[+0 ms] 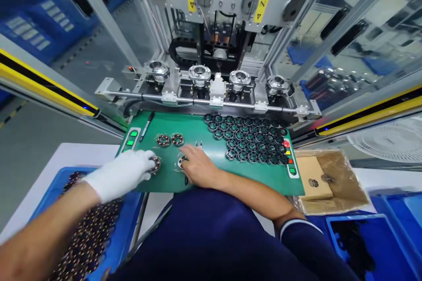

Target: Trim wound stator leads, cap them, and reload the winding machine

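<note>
My left hand [123, 173], in a white glove, rests on the green mat [198, 136] with its fingers closed on a copper-wound stator ring [155, 163]. My bare right hand [198, 167] lies beside it, fingers curled over another wound ring [181, 161]. Two more wound rings [170, 140] sit just beyond my hands. A small pair of tweezers [199, 144] lies near my right fingertips.
Several unwound dark rings [250, 140] are packed at the mat's right. A winding machine with several round fixtures [199, 73] stands behind. A blue bin of wound rings [89, 232] is at my left, a cardboard box [329, 175] and blue bins [362, 241] at right. Button panels [131, 139] flank the mat.
</note>
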Motion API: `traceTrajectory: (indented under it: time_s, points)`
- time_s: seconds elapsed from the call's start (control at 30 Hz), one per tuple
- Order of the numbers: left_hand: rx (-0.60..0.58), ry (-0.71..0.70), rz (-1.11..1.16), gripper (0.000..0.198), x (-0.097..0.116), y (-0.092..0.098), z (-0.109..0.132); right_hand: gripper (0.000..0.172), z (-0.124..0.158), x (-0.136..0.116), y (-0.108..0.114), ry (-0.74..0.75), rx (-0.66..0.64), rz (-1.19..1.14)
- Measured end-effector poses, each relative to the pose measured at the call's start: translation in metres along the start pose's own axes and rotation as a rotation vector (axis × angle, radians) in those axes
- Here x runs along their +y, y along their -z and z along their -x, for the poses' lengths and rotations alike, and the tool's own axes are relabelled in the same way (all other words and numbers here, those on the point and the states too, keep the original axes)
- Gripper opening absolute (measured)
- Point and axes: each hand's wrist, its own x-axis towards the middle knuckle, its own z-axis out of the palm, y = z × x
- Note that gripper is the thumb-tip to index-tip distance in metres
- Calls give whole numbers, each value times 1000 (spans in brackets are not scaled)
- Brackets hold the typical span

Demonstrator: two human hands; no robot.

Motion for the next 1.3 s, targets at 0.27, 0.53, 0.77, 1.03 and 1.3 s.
traceTrajectory:
  time_s: [0.27, 0.53, 0.77, 1.03, 1.3]
  points:
    - [223, 105, -137, 40, -1, -68, 21, 30, 4, 14, -5, -28, 174, 150]
    - [237, 58, -33, 65, -9, -51, -42, 23, 123, 64, 24, -426, 313, 174]
    - [41, 12, 17, 59, -7, -58, -70, 20, 112, 50, 9, -480, 328, 133]
    - [161, -2, 72, 53, 7, -60, -31, 20, 7, 69, 103, -145, 441, -365]
    - [778, 416, 190, 55, -8, -132, 30, 5, -222, 105, 157, 3, 314, -161]
